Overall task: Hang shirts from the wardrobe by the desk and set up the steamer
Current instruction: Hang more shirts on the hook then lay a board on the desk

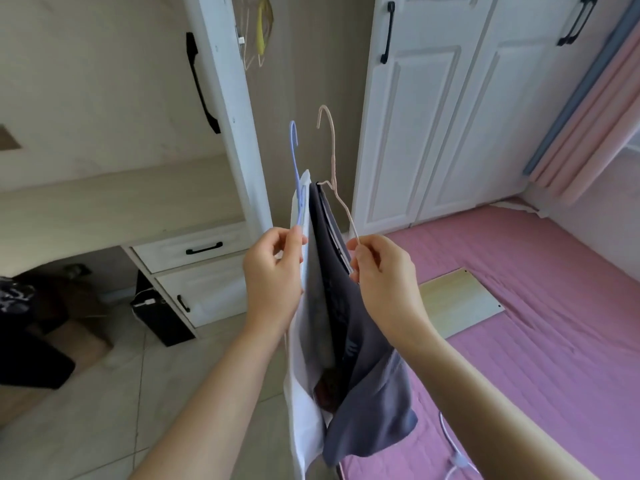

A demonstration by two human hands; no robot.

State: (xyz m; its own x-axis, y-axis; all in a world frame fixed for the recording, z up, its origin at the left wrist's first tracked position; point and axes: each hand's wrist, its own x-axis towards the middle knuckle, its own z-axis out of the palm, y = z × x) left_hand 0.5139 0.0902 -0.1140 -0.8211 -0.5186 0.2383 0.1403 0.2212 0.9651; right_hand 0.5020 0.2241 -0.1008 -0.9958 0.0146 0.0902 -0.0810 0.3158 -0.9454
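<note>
Both hands [273,271] [381,268] hide the shirts' [349,341] hanger [332,168] shoulders.

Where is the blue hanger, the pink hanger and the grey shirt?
blue hanger [294,147], head view, on its hook's stem.
pink hanger [333,150], head view, on its neck below the hook.
grey shirt [367,393], head view, on the hanging cloth.

Left hand [273,271] pinching blue hanger [296,174] with white shirt [302,393]; right hand [381,275] pinching pink hanger [333,157] with grey shirt [367,393].
</note>
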